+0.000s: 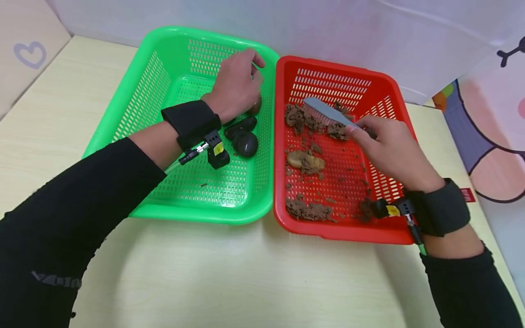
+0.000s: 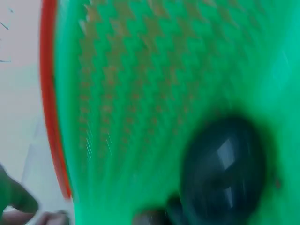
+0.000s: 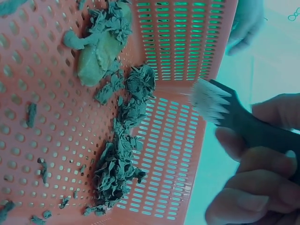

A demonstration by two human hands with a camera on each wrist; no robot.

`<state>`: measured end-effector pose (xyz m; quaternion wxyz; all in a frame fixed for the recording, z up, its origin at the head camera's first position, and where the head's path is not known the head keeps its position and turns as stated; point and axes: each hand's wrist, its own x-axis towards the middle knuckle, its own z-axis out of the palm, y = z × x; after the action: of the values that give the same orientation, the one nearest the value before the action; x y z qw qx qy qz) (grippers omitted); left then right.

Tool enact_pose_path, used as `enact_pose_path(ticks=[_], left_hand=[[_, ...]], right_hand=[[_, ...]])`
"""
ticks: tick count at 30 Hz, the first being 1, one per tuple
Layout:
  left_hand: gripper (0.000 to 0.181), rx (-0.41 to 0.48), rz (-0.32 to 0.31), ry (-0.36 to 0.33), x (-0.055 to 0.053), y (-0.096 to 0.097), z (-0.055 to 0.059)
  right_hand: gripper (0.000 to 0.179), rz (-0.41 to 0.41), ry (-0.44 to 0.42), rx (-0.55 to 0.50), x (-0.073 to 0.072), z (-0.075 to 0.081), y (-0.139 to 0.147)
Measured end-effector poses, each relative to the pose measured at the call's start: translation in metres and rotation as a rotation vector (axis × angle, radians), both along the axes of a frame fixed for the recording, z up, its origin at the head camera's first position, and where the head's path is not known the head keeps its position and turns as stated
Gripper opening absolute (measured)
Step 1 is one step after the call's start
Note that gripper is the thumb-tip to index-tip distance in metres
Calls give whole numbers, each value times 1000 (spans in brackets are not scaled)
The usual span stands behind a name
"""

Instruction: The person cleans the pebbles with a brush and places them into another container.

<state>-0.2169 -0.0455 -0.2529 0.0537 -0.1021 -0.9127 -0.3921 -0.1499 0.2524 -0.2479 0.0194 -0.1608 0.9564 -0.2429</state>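
My right hand [image 1: 387,150] grips the dark end of a grey-handled brush [image 1: 330,111] by its handle, above the red basket [image 1: 348,234]. Its pale bristles [image 3: 211,101] show in the right wrist view. Below it, a tan stone [image 1: 296,159] partly covered by brown flakes lies on the basket floor. Over the right side of the green basket [image 1: 197,217] hovers my left hand [image 1: 238,84], fingers loosely bent with nothing seen between them. Beneath that hand sit several stones, among them a glossy black stone [image 1: 245,144] and a brown stone [image 1: 255,107] partly hidden by the hand.
Brown flaky clumps [image 1: 307,210] are heaped along the red basket's back and front, with crumbs scattered between. The two baskets stand side by side on a pale wooden table [image 1: 229,278]. A white cloth-like wall [image 1: 328,32] rises directly behind them.
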Motion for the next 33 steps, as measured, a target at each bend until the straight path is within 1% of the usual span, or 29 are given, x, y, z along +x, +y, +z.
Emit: enact_pose_path(ticks=[3, 5, 7, 9, 10, 11, 12, 13, 14, 16, 18, 19, 20, 22, 23, 24, 25, 26, 27, 28, 29, 30, 32, 33], left_hand=[[29, 162, 53, 23, 8, 15, 6], [26, 285, 78, 29, 11, 23, 12], [25, 413, 106, 6, 12, 32, 21], [24, 530, 130, -21, 9, 41, 30], [24, 586, 143, -39, 8, 47, 35], [22, 636, 166, -73, 6, 53, 39], [22, 665, 182, -96, 4, 60, 41], [22, 676, 195, -114, 2, 66, 43], [21, 680, 208, -135, 0, 73, 44], [20, 644, 212, -177, -1, 87, 44], [18, 573, 189, -234, -2, 101, 42], [18, 541, 168, -281, -2, 107, 42], [13, 492, 139, -328, -2, 114, 41], [18, 378, 62, -435, -1, 127, 39], [21, 311, 12, -486, -1, 132, 38], [27, 245, -55, -533, -1, 136, 34], [33, 170, -141, -566, -3, 139, 27], [36, 65, -233, -587, -8, 143, 17], [30, -41, -317, -622, -7, 145, 14], [27, -159, -414, -617, -22, 154, -10], [25, -302, -510, -592, -39, 163, -38], [24, -458, -583, -570, -58, 175, -69], [26, -848, -755, -475, -102, 203, -135], [25, -1014, -826, -439, -123, 217, -166]], right_hand=[[34, -46, 74, -52, 0, 1, -1], [34, -81, 133, -89, 0, 0, -2], [33, -115, 192, -138, 0, 0, -3], [33, -151, 250, -188, 0, -1, -3], [34, -168, 282, -220, 0, -1, -3], [34, -184, 312, -254, 0, -1, -3], [34, -193, 351, -283, 0, -2, -2], [35, -200, 384, -315, 0, -2, -2], [35, -205, 417, -347, 0, -2, -3], [35, -195, 483, -406, 0, -3, -4], [34, -172, 523, -444, 0, -3, -4], [33, -161, 534, -456, -1, -3, -4], [33, -157, 541, -461, -1, -3, -4], [31, -161, 535, -478, -1, -2, -4], [30, -168, 525, -486, -1, -2, -5], [29, -181, 514, -497, -1, -2, -5], [28, -188, 504, -500, 0, -2, -6], [28, -200, 489, -512, 0, -2, -6], [28, -207, 480, -518, 0, -2, -7], [29, -205, 481, -510, 0, -3, -8], [30, -207, 478, -505, 0, -3, -9], [31, -204, 480, -496, 0, -3, -10], [33, -197, 482, -487, 0, -2, -12], [34, -192, 488, -483, 0, -2, -13]])
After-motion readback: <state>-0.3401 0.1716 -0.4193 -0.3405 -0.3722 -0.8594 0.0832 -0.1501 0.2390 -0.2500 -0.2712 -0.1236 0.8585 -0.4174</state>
